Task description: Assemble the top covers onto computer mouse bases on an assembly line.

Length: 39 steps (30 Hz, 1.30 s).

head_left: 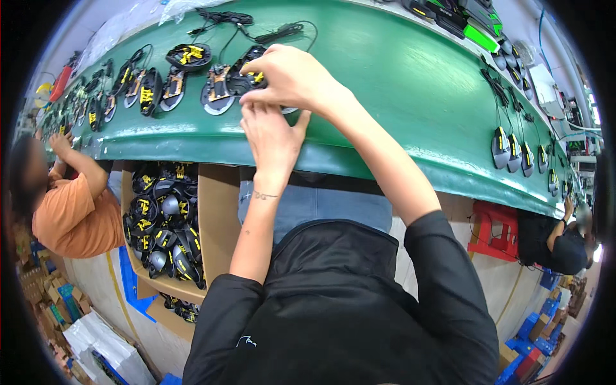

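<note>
My right hand (282,77) is closed on a black mouse shell (239,82) with yellow parts inside, thumb and fingers curled over its side. Just below, my left hand (274,131) has its fingers against the near end of the same computer mouse, the thumb spread to the right. The right hand hides part of the left fingertips. A grey rounded edge shows between the hands. To their left lies an opened mouse base (218,93) with a bare circuit board. Behind it sits an upturned mouse shell (188,56) with yellow pieces.
More mouse parts (149,92) and coiled black cables (221,18) lie along the green bench (385,70). A cardboard box (218,218) of mouse shells stands below on the left. Finished-looking mice (500,147) lie at right, near a red stool (495,231). Co-workers sit on both sides.
</note>
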Each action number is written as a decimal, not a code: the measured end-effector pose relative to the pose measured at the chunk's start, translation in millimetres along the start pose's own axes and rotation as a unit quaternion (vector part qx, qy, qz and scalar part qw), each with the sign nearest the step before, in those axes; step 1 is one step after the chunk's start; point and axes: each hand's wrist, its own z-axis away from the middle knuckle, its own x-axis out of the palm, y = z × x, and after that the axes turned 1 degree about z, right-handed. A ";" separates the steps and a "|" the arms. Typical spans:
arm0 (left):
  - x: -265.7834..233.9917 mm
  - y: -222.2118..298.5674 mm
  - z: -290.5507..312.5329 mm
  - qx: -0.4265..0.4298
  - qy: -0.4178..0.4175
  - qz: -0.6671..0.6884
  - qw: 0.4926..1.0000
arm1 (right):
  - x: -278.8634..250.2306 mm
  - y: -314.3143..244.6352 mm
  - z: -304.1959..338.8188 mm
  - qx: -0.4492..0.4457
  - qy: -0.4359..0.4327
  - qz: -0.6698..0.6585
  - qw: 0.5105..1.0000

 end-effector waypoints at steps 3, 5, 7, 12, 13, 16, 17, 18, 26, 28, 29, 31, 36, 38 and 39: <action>2.3 0.5 1.6 0.003 0.018 -0.002 1.000 | 6.7 -17.5 -36.1 0.017 -0.165 0.141 0.976; 1.4 0.9 3.8 -0.029 -0.032 0.041 0.998 | 18.5 -11.7 -38.0 0.026 -0.134 0.131 0.982; 1.6 0.3 3.9 -0.041 -0.032 0.044 0.998 | 14.7 -9.9 -30.7 0.082 -0.066 0.104 0.989; 1.4 1.5 -11.7 -0.056 0.013 0.062 0.996 | -57.2 23.4 35.0 0.273 0.137 -0.369 0.878; 3.1 4.6 -19.5 -0.059 0.010 0.060 0.996 | -70.6 33.8 57.5 0.304 0.174 -0.448 0.823; 8.4 9.0 -39.3 -0.049 -0.060 0.007 0.997 | -93.9 63.7 128.5 0.380 0.207 -0.511 0.743; 10.2 10.4 -45.3 -0.047 -0.064 0.014 0.997 | -95.8 71.8 151.6 0.419 0.226 -0.537 0.697; 12.0 11.0 -52.2 -0.064 -0.106 -0.001 0.992 | -99.3 76.8 170.7 0.455 0.247 -0.560 0.647; 19.1 -14.8 -54.4 -0.204 -0.250 0.381 0.867 | -122.6 62.6 227.7 0.610 0.251 -0.162 0.734; 10.9 -3.0 -40.7 -0.242 -0.247 0.525 0.778 | -125.1 50.1 221.6 0.578 0.273 -0.028 0.768; 6.1 4.2 -33.7 -0.276 -0.233 0.652 0.667 | -124.1 43.8 215.7 0.533 0.286 0.105 0.789; -5.8 14.4 -23.8 -0.282 -0.268 0.730 0.562 | -115.2 28.8 189.0 0.489 0.310 0.008 0.815; -4.1 24.5 0.8 -0.257 -0.252 0.758 0.544 | -78.0 10.4 108.9 0.441 0.058 -0.338 0.829; -4.7 24.5 1.7 -0.256 -0.248 0.749 0.559 | -67.8 21.3 91.0 0.424 0.023 -0.356 0.833; -4.3 23.4 1.2 -0.255 -0.240 0.767 0.538 | -65.5 27.6 84.6 0.401 -0.017 -0.374 0.836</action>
